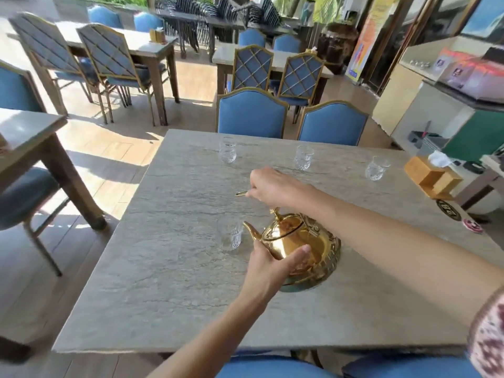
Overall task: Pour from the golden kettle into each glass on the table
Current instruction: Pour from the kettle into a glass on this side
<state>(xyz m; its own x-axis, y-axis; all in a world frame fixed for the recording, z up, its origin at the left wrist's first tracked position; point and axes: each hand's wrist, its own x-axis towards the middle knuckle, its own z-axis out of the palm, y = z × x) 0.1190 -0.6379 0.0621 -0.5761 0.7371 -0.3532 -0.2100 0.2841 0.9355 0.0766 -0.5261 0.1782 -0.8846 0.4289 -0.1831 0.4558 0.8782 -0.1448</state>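
Left hand [272, 266] cupping polished golden metal kettle [300, 246]; right hand [272, 186] pinching its thin handle. Could knock the cut clear glass [230, 236] just beside the spout if tipped carelessly.

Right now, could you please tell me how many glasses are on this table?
4: three along the far side, left, middle and right, and one beside the golden kettle's spout. None looks hidden.

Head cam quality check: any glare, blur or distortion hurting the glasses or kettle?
Head view: hard sunlight blows out the floor at left; wide-angle bends the table edges; near glass is faint and smeared; golden kettle is mirror-bright but readable; far chairs blurred.
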